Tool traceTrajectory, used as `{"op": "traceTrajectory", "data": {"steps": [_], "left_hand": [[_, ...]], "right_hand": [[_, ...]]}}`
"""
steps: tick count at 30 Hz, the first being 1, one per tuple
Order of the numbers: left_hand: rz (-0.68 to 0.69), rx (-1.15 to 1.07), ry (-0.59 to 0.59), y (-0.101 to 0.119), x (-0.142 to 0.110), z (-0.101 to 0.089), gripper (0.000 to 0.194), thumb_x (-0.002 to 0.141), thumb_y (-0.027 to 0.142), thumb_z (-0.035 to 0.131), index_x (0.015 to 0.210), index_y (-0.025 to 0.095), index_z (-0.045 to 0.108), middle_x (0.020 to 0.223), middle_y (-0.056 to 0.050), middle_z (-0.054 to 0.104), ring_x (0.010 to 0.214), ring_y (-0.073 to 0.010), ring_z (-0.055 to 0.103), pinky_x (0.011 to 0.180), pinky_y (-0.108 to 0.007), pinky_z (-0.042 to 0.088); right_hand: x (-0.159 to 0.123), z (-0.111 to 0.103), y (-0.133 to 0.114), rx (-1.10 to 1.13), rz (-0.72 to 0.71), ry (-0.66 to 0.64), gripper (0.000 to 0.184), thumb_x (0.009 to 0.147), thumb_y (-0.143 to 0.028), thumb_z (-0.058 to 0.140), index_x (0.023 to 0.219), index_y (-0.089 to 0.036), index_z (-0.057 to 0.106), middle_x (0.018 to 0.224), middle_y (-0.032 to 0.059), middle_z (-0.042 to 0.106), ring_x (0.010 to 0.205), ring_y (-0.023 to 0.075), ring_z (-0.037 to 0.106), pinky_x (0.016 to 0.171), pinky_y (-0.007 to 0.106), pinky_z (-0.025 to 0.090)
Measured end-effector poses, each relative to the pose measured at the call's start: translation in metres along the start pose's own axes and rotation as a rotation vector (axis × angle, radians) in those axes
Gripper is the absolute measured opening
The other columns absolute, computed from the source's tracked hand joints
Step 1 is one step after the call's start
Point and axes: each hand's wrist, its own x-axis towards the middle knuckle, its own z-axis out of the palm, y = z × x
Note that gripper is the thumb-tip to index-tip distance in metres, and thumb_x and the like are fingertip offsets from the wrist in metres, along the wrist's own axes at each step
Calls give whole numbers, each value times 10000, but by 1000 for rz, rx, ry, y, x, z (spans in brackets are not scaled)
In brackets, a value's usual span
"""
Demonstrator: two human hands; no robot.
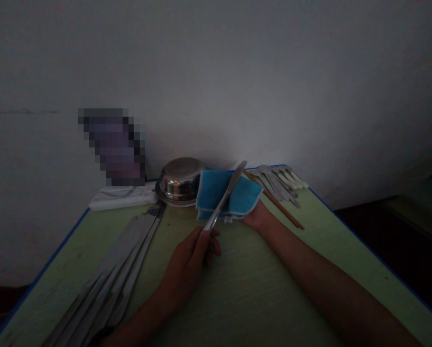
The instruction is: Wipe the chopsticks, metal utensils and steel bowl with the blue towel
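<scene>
A metal table knife [226, 195] slants upward, its handle gripped in my left hand [189, 255], fingers closed round it. Its blade lies across the front of a folded blue cloth [216, 188] with a pale edge. My right hand [254, 217] holds the cloth from behind and below. The cloth hides most of the right fingers; only the wrist and part of the hand show. Both hands are raised over the green tabletop [245, 289].
Behind the cloth sits an upturned metal bowl [180, 178]. To the right lie wooden chopsticks [284, 209] and several spoons [274, 183]. On the left are a white packet or tray [124, 195], long grey strips [111, 270] and a blurred-out object [113, 149] against the wall.
</scene>
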Motion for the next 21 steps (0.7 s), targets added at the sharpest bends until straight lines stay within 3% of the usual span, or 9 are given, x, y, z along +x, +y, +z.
{"op": "traceTrajectory", "data": {"steps": [5, 13, 21], "left_hand": [[-1, 15, -6, 1, 1, 0, 288, 896, 379, 354, 901, 170, 552, 677, -2, 591, 498, -118, 464, 469, -225, 375], [0, 19, 0, 2, 0, 0, 289, 897, 386, 354, 892, 175, 552, 663, 9, 587, 497, -113, 467, 469, -219, 378], [-10, 23, -20, 1, 0, 0, 297, 894, 396, 355, 898, 174, 553, 685, -5, 598, 490, -119, 473, 464, -226, 380]], "right_hand": [[2, 1, -2, 56, -92, 7, 278, 820, -314, 393, 983, -215, 595, 907, 35, 698, 919, 198, 619, 848, 421, 480], [-4, 0, -4, 50, -50, -13, 317, 807, -303, 369, 1030, -227, 581, 989, 42, 684, 982, 214, 600, 874, 488, 450], [-5, -1, -1, 106, 21, -38, 294, 815, -353, 397, 955, -195, 602, 892, 49, 700, 912, 221, 624, 850, 474, 459]]}}
